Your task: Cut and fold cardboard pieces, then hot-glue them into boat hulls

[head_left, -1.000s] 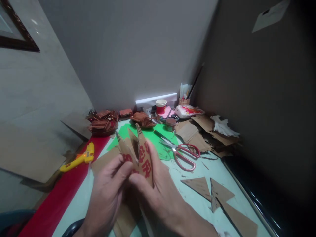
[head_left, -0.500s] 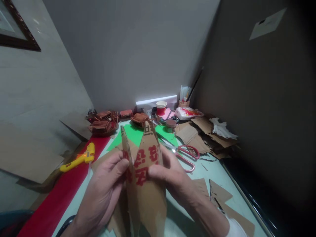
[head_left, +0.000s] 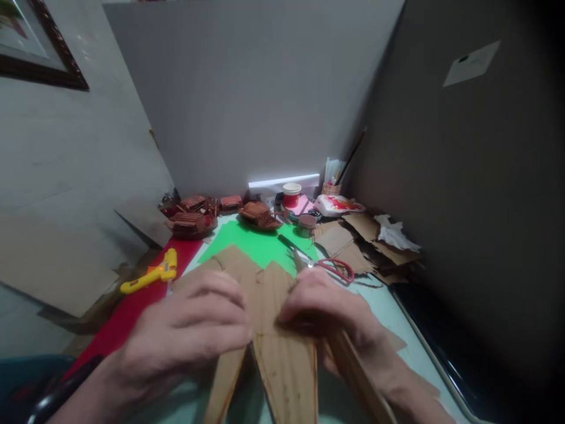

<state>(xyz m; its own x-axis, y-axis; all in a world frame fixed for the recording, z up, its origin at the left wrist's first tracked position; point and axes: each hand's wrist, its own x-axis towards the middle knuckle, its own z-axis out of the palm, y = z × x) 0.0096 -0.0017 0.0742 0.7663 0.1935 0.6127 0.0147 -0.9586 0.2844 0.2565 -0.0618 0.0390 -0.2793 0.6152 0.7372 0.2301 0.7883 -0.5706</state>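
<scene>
A folded brown cardboard piece [head_left: 286, 365] with several tapering panels is in front of me, its plain side facing up. My left hand [head_left: 194, 324] is closed on its left part, the fingers bent over a narrow panel. My right hand [head_left: 331, 309] grips the right part, where another panel slants down beneath the wrist. The thumbs and some fingertips are hidden. Just beyond my right hand lie scissors [head_left: 338, 270] with red handles, blades partly over bright green paper [head_left: 229, 235]. More flat cardboard [head_left: 236, 259] lies behind the held piece.
A yellow glue gun [head_left: 152, 274] rests on a red strip [head_left: 132, 318] at left. Brown cardboard models [head_left: 192, 221], a red-and-white cup [head_left: 292, 194] and a small jar [head_left: 306, 222] stand at the back. Cardboard scraps [head_left: 353, 235] pile up at right, near a black glossy panel [head_left: 432, 335].
The cardboard piece has turned over and tipped down: its red lettering is out of sight and the plain side shows. Both hands have rolled over with knuckles up. The view has shifted slightly.
</scene>
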